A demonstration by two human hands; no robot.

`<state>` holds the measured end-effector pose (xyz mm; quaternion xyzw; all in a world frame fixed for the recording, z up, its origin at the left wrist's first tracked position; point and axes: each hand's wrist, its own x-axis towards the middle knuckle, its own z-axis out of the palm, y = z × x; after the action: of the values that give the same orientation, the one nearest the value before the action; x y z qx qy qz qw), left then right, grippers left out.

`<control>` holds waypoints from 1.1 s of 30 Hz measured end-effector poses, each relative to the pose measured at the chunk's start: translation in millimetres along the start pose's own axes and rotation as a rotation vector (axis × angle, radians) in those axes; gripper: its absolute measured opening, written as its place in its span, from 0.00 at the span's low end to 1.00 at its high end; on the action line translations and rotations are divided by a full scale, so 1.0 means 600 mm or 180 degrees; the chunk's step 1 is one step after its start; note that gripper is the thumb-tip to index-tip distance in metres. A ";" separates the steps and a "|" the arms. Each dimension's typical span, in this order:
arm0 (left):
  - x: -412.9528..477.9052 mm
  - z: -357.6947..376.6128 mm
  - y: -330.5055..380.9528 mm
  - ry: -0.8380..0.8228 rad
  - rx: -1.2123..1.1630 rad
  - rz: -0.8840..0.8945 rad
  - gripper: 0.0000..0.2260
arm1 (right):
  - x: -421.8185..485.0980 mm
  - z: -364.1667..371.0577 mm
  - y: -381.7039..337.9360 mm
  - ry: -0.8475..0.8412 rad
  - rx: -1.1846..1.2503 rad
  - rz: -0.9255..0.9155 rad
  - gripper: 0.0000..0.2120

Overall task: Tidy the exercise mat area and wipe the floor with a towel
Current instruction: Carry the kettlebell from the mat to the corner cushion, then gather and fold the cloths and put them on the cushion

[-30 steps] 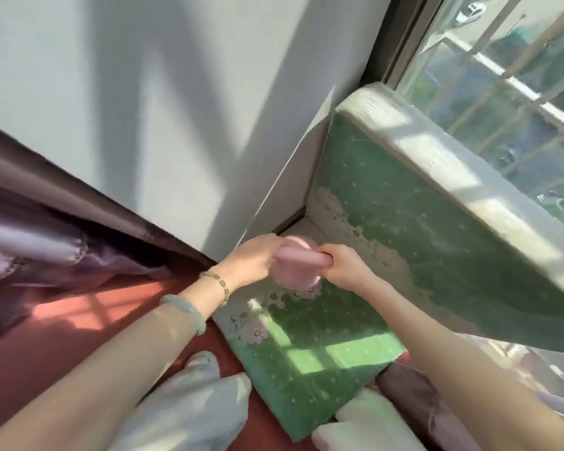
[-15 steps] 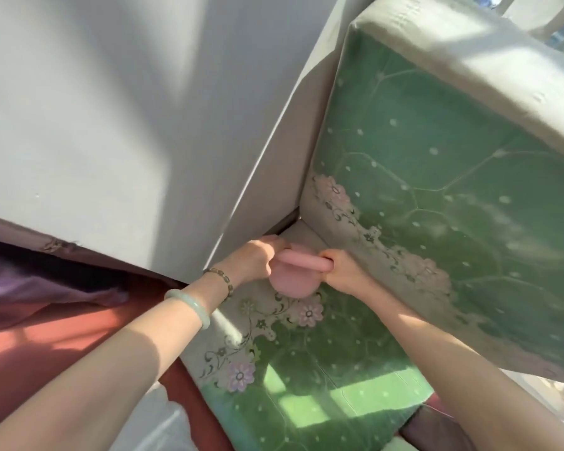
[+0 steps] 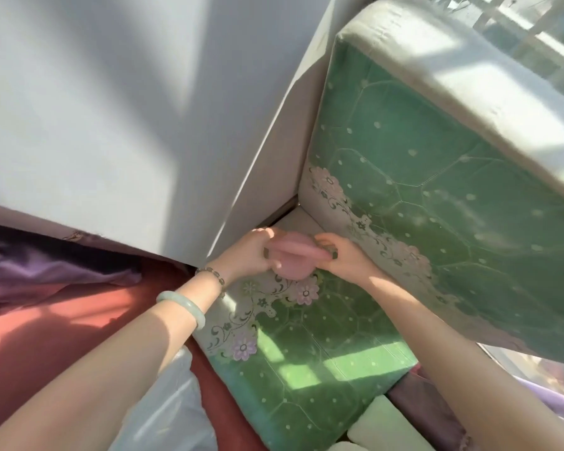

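Nearest the camera, pale trousers [image 3: 166, 408] are seen at the bottom edge, with a pale green cushion corner [image 3: 385, 424] beside them to the right. Two bare forearms are stretched forward from there; a jade bangle [image 3: 183, 305] and a beaded bracelet [image 3: 213, 275] are worn on the left wrist. Beneath the arms a green floral mat [image 3: 306, 359] is laid flat over a red floor covering [image 3: 56, 323], and patches of sunlight are cast across both.

Further on, a pink kettlebell [image 3: 292, 258] is held in the corner, right over the mat's flowered border (whether it rests on the mat or is lifted clear cannot be told). The left hand [image 3: 251, 255] is closed around the left end of its handle, and the right hand [image 3: 342, 258] is closed around the right end, so that the two hands are kept apart by the handle's length.

Behind the right hand a second green padded panel [image 3: 437, 177] is stood up on edge, tilted against the window side. To the left, purple curtain fabric [image 3: 46, 265] is bunched below a white wall [image 3: 111, 109]. Farthest off, at the top right, a window [image 3: 534, 30] with bars is seen.
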<state>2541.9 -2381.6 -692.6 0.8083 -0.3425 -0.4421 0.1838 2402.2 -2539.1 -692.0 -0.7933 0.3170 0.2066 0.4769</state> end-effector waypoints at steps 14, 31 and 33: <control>-0.436 -0.195 0.328 0.0921 -0.1860 0.0672 0.36 | -0.498 -0.268 -0.281 0.0771 0.1437 -0.0528 0.32; -0.886 -0.249 0.579 0.2264 -0.2202 0.1104 0.41 | -0.868 -0.404 -0.469 0.0618 0.1547 -0.1763 0.38; -0.927 -0.240 0.577 0.2304 -0.2160 0.1097 0.41 | -0.908 -0.387 -0.477 0.0674 0.1583 -0.1840 0.37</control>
<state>2319.1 -2225.6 -79.0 0.7363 -0.2226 -0.1839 0.6120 2219.4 -2479.9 -63.0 -0.7271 0.1684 -0.1022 0.6577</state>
